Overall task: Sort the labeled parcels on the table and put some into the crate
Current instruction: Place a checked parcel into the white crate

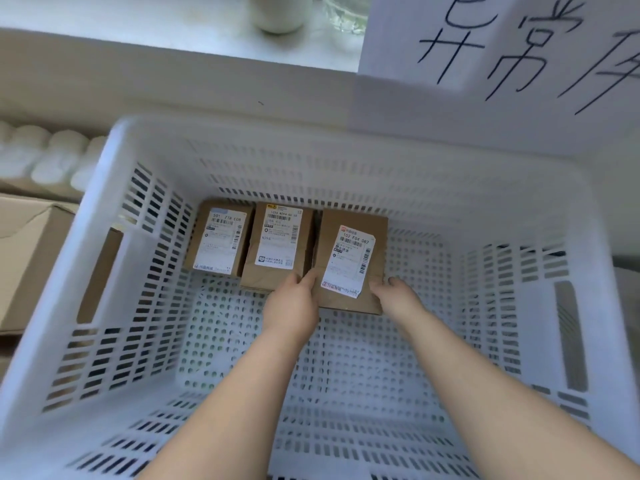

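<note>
Brown cardboard lines the far wall of the white crate: the left parcel and the middle parcel lie flat side by side, labels up. Just beside the middle one, the third parcel sits slightly askew, also label up, apparently so every code reads from above. The left hand grips its near left corner, fingers curled onto it; the right hand grips the near right corner likewise. Holding both corners likely lets the person square it against its neighbour, keeping the row tight and the crate floor free for more.
</note>
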Motion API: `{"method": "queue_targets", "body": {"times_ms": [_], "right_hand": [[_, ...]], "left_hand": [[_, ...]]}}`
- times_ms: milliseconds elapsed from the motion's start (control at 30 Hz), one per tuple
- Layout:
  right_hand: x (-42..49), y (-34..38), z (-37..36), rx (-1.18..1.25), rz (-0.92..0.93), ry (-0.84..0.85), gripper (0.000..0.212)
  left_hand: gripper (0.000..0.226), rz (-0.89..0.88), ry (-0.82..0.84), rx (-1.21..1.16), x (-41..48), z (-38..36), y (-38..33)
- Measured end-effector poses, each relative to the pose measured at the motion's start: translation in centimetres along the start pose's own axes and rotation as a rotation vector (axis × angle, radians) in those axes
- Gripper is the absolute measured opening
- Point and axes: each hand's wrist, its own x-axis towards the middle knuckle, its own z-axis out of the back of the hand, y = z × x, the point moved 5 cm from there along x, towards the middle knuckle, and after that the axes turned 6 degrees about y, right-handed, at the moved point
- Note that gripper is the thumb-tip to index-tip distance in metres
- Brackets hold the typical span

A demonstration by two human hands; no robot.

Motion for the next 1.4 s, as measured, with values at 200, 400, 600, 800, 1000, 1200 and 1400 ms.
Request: {"method": "queue_targets", "body": {"times_ms": [200, 400, 600, 800, 1000, 1200, 1400], "right_hand": [[-7.7, 0.7, -0.2, -0.111, 0.118, 0.014, 0.05], [-17.0, 3.1, -3.0, -0.188, 0.256, 0.095, 0.043], [-25.1, 5.5, -7.7, -0.333, 0.559, 0.12, 0.036], [-32.4, 4.3, -14.2, -0.484, 0.789, 0.185, 0.03], [-40.6, 2.0, -24.1, -0.576, 0.877, 0.307, 0.021], [-47.4, 0.3, -34.9, -0.672, 0.962, 0.385, 0.026], [-52.4, -1.8, -46.6, -0.671, 0.953, 0.369, 0.031]], "left_hand": [[0.052, -0.082, -0.086, -0.02, -6.1, 3.2, 0.1], [0.047, -0.045, -0.235, -0.06, -15.2, 7.5, 1.8], [0.044, 0.059, -0.572, -0.135, -26.4, 10.3, 6.6], [0.052, 0.22, -0.795, -0.171, -38.4, 7.6, 12.5], [0.052, 0.493, -0.761, -0.242, -48.1, 5.7, 21.1], [0.054, 0.597, -0.781, -0.313, -55.4, 5.3, 30.4], [0.053, 0.592, -0.721, -0.269, -62.1, 4.7, 40.7]]}}
